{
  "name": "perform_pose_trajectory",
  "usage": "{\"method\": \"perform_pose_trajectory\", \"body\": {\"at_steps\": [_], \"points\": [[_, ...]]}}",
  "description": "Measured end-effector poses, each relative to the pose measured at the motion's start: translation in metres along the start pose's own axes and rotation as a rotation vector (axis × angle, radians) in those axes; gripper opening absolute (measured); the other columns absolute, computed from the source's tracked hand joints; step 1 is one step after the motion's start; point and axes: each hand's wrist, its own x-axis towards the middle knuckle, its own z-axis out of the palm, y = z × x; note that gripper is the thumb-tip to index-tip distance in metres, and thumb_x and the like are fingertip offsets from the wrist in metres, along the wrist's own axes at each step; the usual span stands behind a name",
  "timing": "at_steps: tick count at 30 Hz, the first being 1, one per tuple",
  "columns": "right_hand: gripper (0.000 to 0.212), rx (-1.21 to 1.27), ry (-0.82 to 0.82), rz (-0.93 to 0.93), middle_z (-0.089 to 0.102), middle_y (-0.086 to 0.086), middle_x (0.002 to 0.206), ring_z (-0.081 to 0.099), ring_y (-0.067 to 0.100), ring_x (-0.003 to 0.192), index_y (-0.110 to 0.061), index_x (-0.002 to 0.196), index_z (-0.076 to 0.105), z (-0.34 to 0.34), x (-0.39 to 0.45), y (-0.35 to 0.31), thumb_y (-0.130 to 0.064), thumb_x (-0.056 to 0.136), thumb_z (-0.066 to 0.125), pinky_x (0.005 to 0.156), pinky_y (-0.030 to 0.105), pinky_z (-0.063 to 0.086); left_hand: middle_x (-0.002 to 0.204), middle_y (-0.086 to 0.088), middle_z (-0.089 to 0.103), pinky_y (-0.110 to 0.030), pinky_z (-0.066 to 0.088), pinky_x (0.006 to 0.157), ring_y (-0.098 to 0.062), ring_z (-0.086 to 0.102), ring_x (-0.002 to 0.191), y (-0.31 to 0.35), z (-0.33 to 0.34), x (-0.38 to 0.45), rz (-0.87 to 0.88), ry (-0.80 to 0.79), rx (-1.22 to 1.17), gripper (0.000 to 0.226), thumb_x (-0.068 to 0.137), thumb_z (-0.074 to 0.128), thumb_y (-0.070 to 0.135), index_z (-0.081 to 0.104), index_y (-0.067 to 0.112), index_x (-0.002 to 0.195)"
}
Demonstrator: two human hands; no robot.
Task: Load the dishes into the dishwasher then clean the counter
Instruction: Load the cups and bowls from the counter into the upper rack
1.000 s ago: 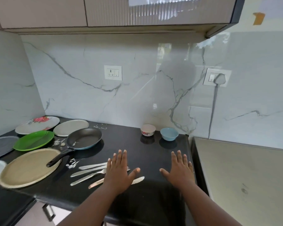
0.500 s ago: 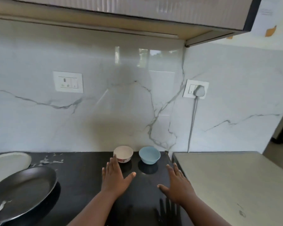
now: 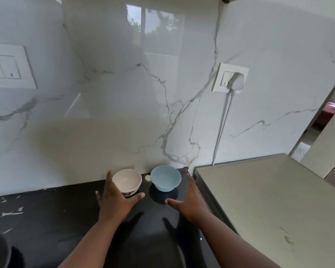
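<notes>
Fingers spread wide, left hand [image 3: 115, 200] flanks the white bowl [image 3: 127, 180], right hand [image 3: 189, 200] the blue bowl [image 3: 165, 179].

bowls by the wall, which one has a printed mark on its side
The white bowl, on the left next to the left hand, has a dark and red mark low on its side. The blue bowl is plain.

Soft daylight, glossy wall [image 3: 124, 93] glare — edges warped.

bare forearms, no sleeves, hands unadorned
</notes>
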Motion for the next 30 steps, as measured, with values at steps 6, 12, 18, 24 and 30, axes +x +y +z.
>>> {"method": "perform_pose_trajectory", "body": {"at_steps": [6,12,18,24,30], "points": [[0.118,0.05,0.015,-0.024,0.028,-0.01,0.151,0.034,0.016,0.138,-0.039,0.149,0.006,0.028,0.03,-0.007,-0.046,0.063,0.085,0.109,0.04,0.035,0.158,-0.005,0.019,-0.05,0.005,0.12,-0.024,0.019,0.145,-0.011,0.017,0.02,-0.076,0.061,-0.089,0.134,0.055,0.09,0.048,0.002,0.019,0.153],[0.127,0.078,0.103,0.002,0.028,-0.004,0.153,0.035,0.021,0.138,-0.029,0.153,0.004,0.047,0.051,-0.011,-0.045,0.059,0.088,0.112,0.045,0.036,0.154,-0.006,0.028,-0.05,0.014,0.119,-0.029,0.029,0.141,-0.016,0.024,0.029,-0.062,0.06,-0.11,0.131,0.055,0.088,0.052,0.003,0.025,0.151],[0.126,0.091,0.101,-0.005,0.034,-0.002,0.149,0.039,0.026,0.135,-0.029,0.153,0.009,0.058,0.069,-0.019,-0.048,0.056,0.088,0.11,0.05,0.037,0.142,-0.005,0.04,-0.05,0.039,0.107,-0.03,0.041,0.131,-0.02,0.033,0.034,-0.072,0.044,-0.228,0.13,0.049,0.09,0.051,0.003,0.04,0.145],[0.119,0.286,0.121,-0.047,0.029,-0.005,0.146,0.038,0.016,0.132,-0.03,0.151,0.013,0.058,0.066,-0.012,-0.045,0.059,0.087,0.108,0.039,0.04,0.138,0.0,0.039,-0.031,0.038,0.1,-0.019,0.043,0.126,-0.011,0.037,0.031,-0.034,0.049,-0.363,0.131,0.055,0.093,0.029,0.003,0.023,0.15],[0.119,0.552,0.189,-0.022,0.049,-0.012,0.12,0.052,0.008,0.113,-0.028,0.149,0.013,0.042,0.051,-0.01,-0.036,0.06,0.091,0.096,0.029,0.048,0.13,0.009,0.036,-0.027,0.036,0.094,-0.008,0.04,0.116,0.017,0.032,0.011,0.001,0.058,-0.473,0.13,0.057,0.093,0.023,0.002,0.024,0.149]]}}
